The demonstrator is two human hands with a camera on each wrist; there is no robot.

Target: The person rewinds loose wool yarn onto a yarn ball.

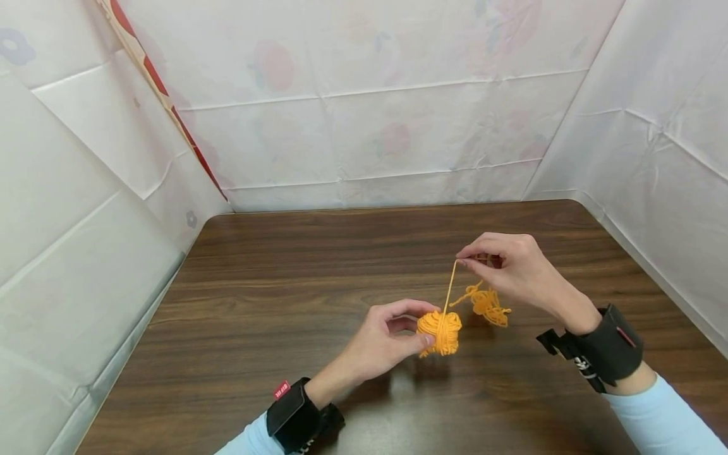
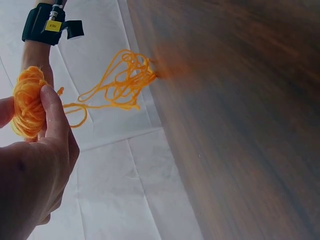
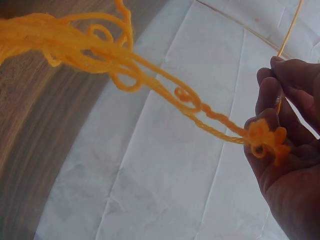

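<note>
Above wooden table (image 1: 284, 303), left hand (image 1: 387, 338) grip pinching yarn ball (image 1: 439, 332), right hand (image 1: 512, 268) pinching strand (image 1: 449, 291), wristband labels seemingly unreadable.

Fuzzy orange wool yarn ball (image 1: 439, 331) above a glossy dark wood-grain table (image 1: 284, 328).

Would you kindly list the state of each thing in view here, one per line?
Yarn ball: wound, pinched between the thumb and fingers, above the table.
Strand: taut, running from the ball up to the right fingertips.
Loose tangle: unwound loops hanging below the right hand.
Left hand: grips the ball.
Right hand: pinches the strand.
Table: dark wood, flat.
</note>
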